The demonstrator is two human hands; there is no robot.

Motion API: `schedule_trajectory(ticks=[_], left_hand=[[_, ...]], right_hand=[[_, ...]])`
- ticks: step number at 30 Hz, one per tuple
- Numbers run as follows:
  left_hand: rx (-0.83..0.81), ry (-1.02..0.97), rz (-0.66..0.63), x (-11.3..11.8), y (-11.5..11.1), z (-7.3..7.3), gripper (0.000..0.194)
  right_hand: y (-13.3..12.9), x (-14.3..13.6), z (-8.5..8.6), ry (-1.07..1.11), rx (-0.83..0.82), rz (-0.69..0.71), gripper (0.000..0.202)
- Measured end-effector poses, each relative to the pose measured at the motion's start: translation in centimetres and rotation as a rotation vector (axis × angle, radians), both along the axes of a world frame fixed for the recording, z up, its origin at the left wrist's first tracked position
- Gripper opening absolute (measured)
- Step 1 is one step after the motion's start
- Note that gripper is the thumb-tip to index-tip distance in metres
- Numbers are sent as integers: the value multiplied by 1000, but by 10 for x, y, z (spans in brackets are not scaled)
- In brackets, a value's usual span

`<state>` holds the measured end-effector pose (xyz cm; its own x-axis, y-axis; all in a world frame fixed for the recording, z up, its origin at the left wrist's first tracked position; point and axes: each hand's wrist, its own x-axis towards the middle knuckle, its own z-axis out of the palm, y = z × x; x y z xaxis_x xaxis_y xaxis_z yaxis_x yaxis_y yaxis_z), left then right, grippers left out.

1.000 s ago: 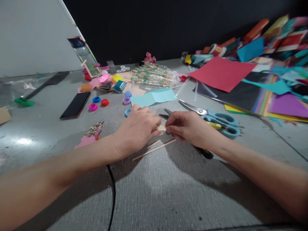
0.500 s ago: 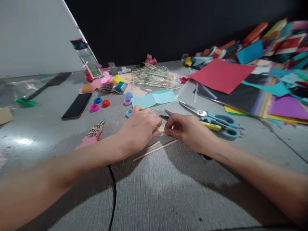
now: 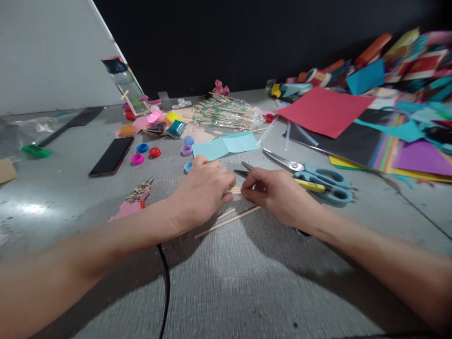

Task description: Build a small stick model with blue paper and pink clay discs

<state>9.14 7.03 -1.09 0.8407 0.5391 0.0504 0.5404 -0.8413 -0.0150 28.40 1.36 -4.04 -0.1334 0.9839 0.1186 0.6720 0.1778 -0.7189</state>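
Pale sticks (image 3: 236, 190): a small bundle, number unclear, at mid-scene between the two hands, low over the grey table (image 3: 229, 278).
Left hand (image 3: 203, 188): fingers bent and drawn together on the left part of the bundle; the exact contact is partly hidden behind the knuckles.
Right hand (image 3: 273, 190): thumb and fingertips pinched on the right end, a short length showing between the hands.
Handling: the sticks look very light, stiff and dry, more likely to roll or slip out of line than to bend; being so thin, they could snap under a hard squeeze.
Where to hold: probably best near both ends, with light fingertip pressure keeping them side by side.
Near side: a long thin stick (image 3: 226, 222) lies slantwise, a shorter stick (image 3: 226, 214) just beyond it.
Right side: blue-handled scissors (image 3: 326, 175) and a yellow-handled tool (image 3: 310, 185) lie beside the right hand.
Far side: folded light-blue paper (image 3: 226, 146), then a clear bag of wooden sticks (image 3: 226, 113).
Left side: small coloured caps (image 3: 137, 159) and a dark phone (image 3: 111, 157).
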Motion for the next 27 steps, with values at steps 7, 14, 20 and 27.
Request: schedule_trajectory(ticks=[7,14,20,27], left_hand=[[-10,-2,3,1,-1,-1,11],[17,-18,-11,1,0,-2,11],[-7,82,35,4,-5,6,19],[121,-4,27,-19,-5,20,45]], right_hand=[[1,-2,1,-66,41,6,9],[1,-4,0,-96,56,15,10],[0,-2,0,-80,68,32,9],[1,2,-4,-64,80,50,6]])
